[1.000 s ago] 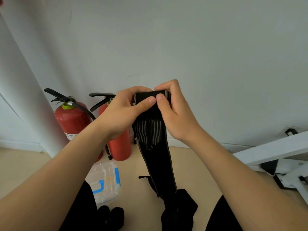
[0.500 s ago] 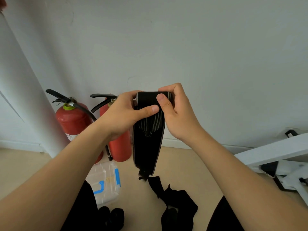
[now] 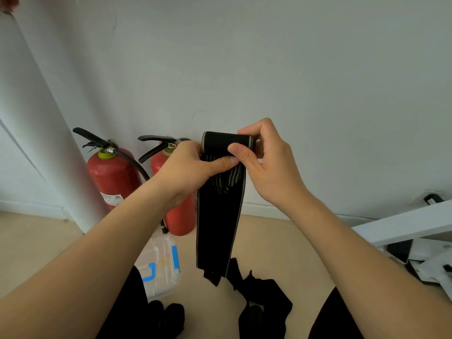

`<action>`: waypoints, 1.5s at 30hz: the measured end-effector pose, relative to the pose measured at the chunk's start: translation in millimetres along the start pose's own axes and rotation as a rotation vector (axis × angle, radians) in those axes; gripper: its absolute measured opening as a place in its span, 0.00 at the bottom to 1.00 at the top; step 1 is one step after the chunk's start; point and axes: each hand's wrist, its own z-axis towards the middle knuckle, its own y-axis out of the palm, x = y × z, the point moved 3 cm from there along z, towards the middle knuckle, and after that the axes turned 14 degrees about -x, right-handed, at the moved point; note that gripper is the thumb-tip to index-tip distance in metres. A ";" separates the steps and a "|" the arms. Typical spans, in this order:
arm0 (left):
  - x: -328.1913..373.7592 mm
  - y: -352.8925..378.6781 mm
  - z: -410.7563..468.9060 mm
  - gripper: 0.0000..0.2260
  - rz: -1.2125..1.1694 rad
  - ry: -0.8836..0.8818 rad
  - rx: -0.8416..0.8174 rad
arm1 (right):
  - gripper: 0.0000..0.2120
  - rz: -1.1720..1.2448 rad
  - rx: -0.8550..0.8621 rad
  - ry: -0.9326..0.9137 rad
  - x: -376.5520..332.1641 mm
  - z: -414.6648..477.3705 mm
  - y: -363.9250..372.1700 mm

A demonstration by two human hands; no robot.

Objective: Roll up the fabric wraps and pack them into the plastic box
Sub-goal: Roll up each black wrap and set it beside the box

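Wrap (image 3: 218, 223) mid-roll, left hand (image 3: 189, 168) and right hand (image 3: 267, 165) both pinching its rolled end, tail hanging at 6 o'clock; next I'd wind in the tail, then box (image 3: 160, 267) at 7.

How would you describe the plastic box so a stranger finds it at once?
Look at the two red fire extinguishers against the wall. On the floor in front of them lies the plastic box. It alone is clear, with a blue handle and latch.
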 end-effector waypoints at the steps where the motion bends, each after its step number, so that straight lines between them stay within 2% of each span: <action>1: 1.5 -0.3 -0.5 0.14 0.002 0.009 -0.025 | 0.10 -0.011 -0.008 0.002 0.9 0.3 -1.8; 6: 8.8 0.0 -2.0 0.19 -0.205 0.004 -0.194 | 0.11 -0.001 -0.034 0.022 5.0 -0.5 -7.6; 8: 8.3 0.1 -1.6 0.21 -0.201 -0.004 -0.191 | 0.13 -0.026 -0.037 0.005 5.1 -1.6 -8.8; 11: 5.1 0.1 -0.9 0.15 -0.165 -0.001 -0.153 | 0.13 -0.056 -0.047 -0.035 5.7 -3.0 -8.1; 13: 4.9 0.9 -1.1 0.13 -0.145 0.018 -0.178 | 0.13 0.045 -0.052 0.028 8.7 -2.2 -7.8; 15: 6.5 1.7 -1.8 0.13 -0.159 0.053 -0.203 | 0.16 0.109 -0.127 0.124 14.0 -0.4 -6.9; 18: 6.4 3.6 0.0 0.13 -0.174 0.081 -0.205 | 0.18 0.069 -0.246 0.172 18.9 -1.9 -6.2; 21: 3.5 6.3 3.1 0.21 -0.235 0.009 -0.209 | 0.16 -0.060 -0.253 0.135 17.4 -4.5 -4.5; 25: 1.4 4.3 1.8 0.33 -0.124 -0.074 -0.124 | 0.14 -0.153 -0.290 0.017 9.9 -9.3 7.3; 28: 5.1 6.7 1.3 0.31 -0.059 -0.002 -0.113 | 0.16 0.038 -0.247 0.058 8.9 -6.6 5.9; 31: 3.7 10.0 3.9 0.24 0.066 0.027 -0.066 | 0.27 0.355 -0.170 0.281 13.4 -1.4 6.8; 34: 0.5 9.4 3.3 0.14 0.154 0.027 -0.042 | 0.32 0.294 -0.181 0.418 16.5 -4.8 15.2; 38: 0.1 1.3 1.4 0.12 0.179 0.011 -0.037 | 0.24 0.165 -0.257 0.346 13.4 -8.9 18.8; 42: -1.9 6.0 1.8 0.14 -0.042 -0.055 -0.063 | 0.18 0.035 -0.173 0.230 8.2 -7.0 19.2; 43: -2.9 6.8 2.0 0.15 -0.077 -0.056 -0.058 | 0.16 0.071 -0.145 0.236 7.5 -7.0 21.3; 45: -5.1 8.6 1.3 0.15 -0.085 -0.048 -0.032 | 0.12 0.308 -0.117 0.308 8.8 -6.3 27.1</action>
